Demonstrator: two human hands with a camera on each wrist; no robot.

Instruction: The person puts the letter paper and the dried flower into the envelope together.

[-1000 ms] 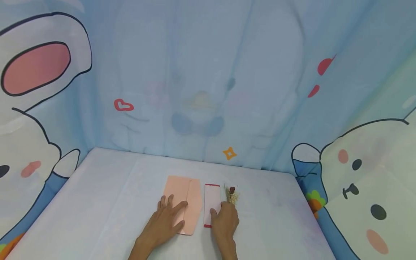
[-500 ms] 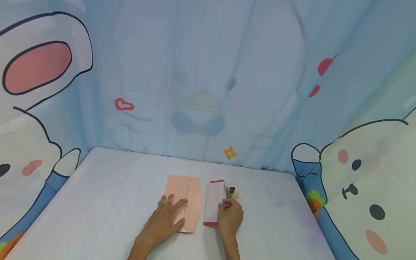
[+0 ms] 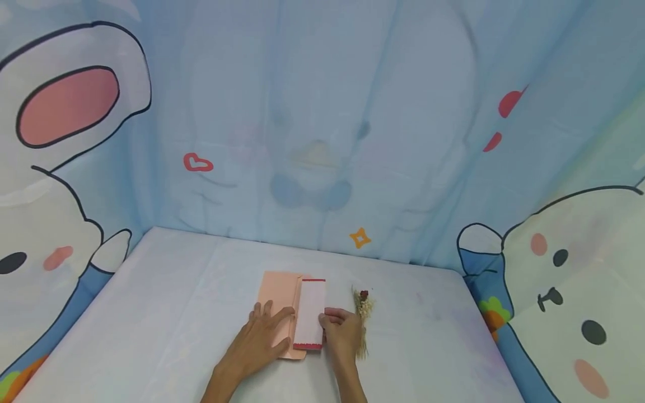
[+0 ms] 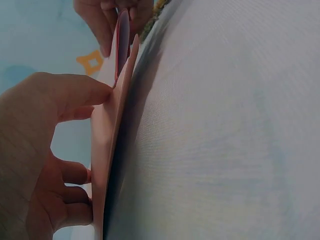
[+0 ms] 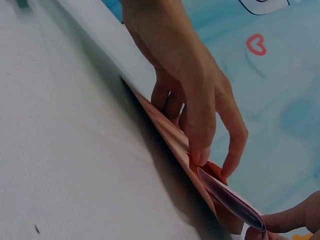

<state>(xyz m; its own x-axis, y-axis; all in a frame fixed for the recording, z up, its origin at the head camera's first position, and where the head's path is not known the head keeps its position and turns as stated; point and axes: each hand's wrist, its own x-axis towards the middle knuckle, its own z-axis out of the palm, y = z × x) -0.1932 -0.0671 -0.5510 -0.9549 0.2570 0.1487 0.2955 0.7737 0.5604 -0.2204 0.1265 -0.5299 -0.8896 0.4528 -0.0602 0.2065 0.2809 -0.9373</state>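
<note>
A peach paper envelope [image 3: 278,286] lies on the table, its flap side to the right. My left hand [image 3: 256,337] rests on it with spread fingers, the tips pressing the paper. With thumb and fingers, my right hand [image 3: 344,334] pinches the right edge of a folded pale pink card [image 3: 309,313] with red strips at both ends. The card covers the envelope's right part in the head view. In the right wrist view, the folded card [image 5: 231,200] tilts, its left edge right at the envelope opening by the left fingertips.
A small dried flower bunch [image 3: 364,307] with a dark red bloom lies just right of the right hand. The white-covered table [image 3: 428,330] meets a blue cartoon-printed curtain [image 3: 322,112] at the back and sides.
My right hand has picked up the card by its right edge and carried it left onto the envelope, uncovering the flower stems. My left hand has stayed on the envelope.
</note>
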